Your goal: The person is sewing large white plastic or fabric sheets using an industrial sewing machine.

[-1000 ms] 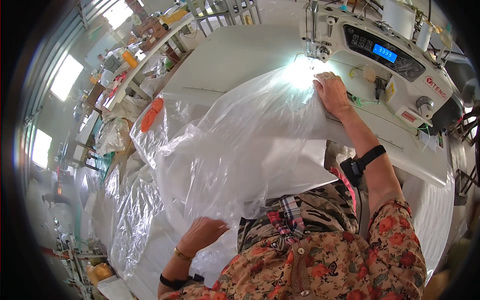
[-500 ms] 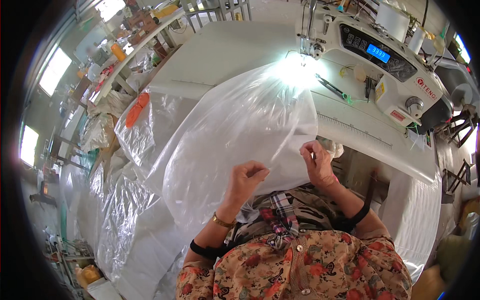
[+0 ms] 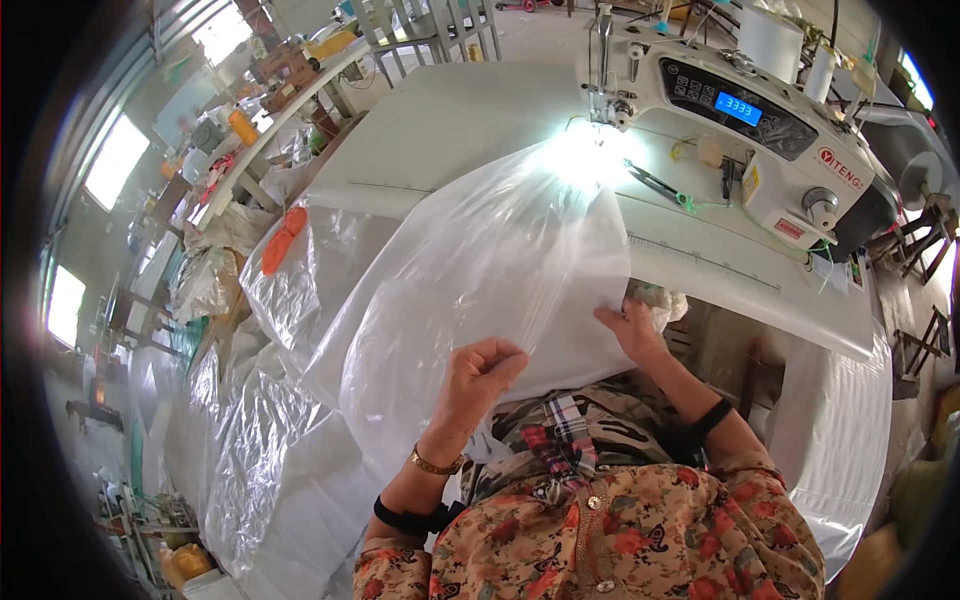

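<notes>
A large translucent plastic sheet point(image 3: 470, 270) spreads from under the lit needle area of the white sewing machine point(image 3: 745, 130) down to my lap, bunched into folds near the needle. My left hand point(image 3: 478, 380) is closed in a pinch over the sheet's lower part. Whatever lies between its fingertips is too fine or hidden to make out. At the sheet's right edge, my right hand point(image 3: 638, 332) has its fingers apart, with nothing visible in them. Bright lamp glare hides the needle and presser foot.
Dark thread snips point(image 3: 655, 183) lie on the white machine table point(image 3: 700, 250), right of the needle. More crumpled plastic sheeting point(image 3: 255, 440) hangs at the left, with an orange bundle point(image 3: 284, 240) on it. A grey chair point(image 3: 425, 30) stands behind the table; white thread cones point(image 3: 770, 42) stand behind the machine.
My right hand has gone from a pinch to spread fingers and moved slightly down. My left hand stays pinched, a little lower. The whole view has shifted slightly.
</notes>
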Motion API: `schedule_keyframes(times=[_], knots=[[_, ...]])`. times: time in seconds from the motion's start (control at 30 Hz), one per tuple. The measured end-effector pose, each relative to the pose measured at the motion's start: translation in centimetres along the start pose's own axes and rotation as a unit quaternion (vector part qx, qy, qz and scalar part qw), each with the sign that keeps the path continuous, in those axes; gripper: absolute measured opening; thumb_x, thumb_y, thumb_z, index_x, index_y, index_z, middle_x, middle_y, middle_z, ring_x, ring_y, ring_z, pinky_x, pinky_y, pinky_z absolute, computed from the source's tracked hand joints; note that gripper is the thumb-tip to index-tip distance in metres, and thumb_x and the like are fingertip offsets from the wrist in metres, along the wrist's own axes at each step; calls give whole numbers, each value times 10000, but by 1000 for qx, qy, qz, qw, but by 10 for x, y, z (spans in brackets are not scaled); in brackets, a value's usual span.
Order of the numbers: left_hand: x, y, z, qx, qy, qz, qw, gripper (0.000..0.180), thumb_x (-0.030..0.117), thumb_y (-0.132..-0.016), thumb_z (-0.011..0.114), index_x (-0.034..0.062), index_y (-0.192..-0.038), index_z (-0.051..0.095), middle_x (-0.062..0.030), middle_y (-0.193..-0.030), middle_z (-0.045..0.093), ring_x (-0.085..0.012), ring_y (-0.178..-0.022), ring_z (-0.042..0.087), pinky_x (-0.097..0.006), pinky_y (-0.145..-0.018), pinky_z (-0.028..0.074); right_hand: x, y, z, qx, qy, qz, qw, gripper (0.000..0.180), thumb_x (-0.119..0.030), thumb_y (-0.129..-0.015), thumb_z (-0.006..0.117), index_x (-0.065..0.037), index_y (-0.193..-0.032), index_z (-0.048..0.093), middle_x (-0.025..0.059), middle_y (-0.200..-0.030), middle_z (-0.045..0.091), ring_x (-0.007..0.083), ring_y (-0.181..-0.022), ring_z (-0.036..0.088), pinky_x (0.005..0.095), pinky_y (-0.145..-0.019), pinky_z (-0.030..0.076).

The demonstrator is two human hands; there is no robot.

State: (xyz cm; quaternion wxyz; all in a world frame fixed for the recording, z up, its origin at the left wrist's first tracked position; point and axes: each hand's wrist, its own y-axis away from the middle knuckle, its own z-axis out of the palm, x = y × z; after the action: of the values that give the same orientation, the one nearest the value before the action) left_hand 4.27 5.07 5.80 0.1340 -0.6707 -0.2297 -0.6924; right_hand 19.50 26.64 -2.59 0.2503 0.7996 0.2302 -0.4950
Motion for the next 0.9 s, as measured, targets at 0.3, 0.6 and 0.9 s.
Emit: schedule_keyframes(times=[0.3,0.6,0.9], knots=[[32,7,20,-68,-158,141,975,123,92,-922,646,-4,-859,602,43,-623,473,-27,-583,368,-222,-503,308,-58,88,-17,-198,-36,-314,928,185,-153,-915,645,24,-876,607,158,-966,620,292,-886,594,353,-766,470],[14,13,33,-103,-182,119,971,143,103,-929,643,-14,-856,608,4,-637,515,-56,-579,420,-251,-521,383,-66,120,-26,-334,43,-181,924,230,-192,-929,585,33,-912,542,200,-861,561,401,-832,565,471,-735,454],[5,21,28,-94,-213,130,964,54,21,-884,582,-18,-921,583,-158,-687,566,-195,-575,480,-314,-574,434,-83,118,2,-386,178,-397,814,226,-202,-951,542,10,-878,514,162,-833,556,338,-867,563,429,-878,382]])
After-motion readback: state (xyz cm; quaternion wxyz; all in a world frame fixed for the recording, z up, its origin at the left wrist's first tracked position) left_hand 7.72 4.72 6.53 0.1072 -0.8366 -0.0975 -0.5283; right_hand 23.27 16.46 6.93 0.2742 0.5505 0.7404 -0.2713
